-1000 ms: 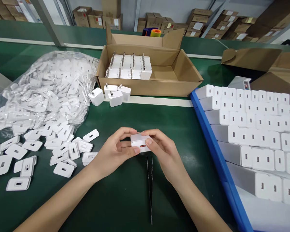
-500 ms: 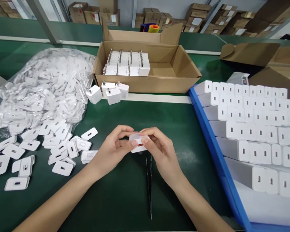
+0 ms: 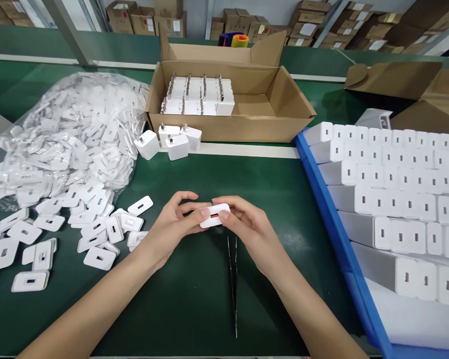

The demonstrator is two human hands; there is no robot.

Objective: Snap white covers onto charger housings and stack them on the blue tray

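Note:
Both my hands hold one small white charger (image 3: 214, 215) with an orange port, just above the green table (image 3: 247, 179) at the centre. My left hand (image 3: 174, 224) pinches its left side with thumb and fingers. My right hand (image 3: 247, 227) grips its right side, thumb pressed on the port face. Black tweezers (image 3: 232, 284) lie on the table just below my hands. Loose white face plates (image 3: 97, 234) with slots lie scattered to the left of my left hand.
A clear bag of white plates (image 3: 60, 129) fills the left. An open cardboard box (image 3: 269, 107) with upright chargers stands at the back; three chargers (image 3: 170, 142) stand before it. A blue tray (image 3: 340, 239) of stacked white chargers is on the right.
The charger has tilted so its top face lies flatter and the orange port shows between my thumbs. My hands stayed in about the same place.

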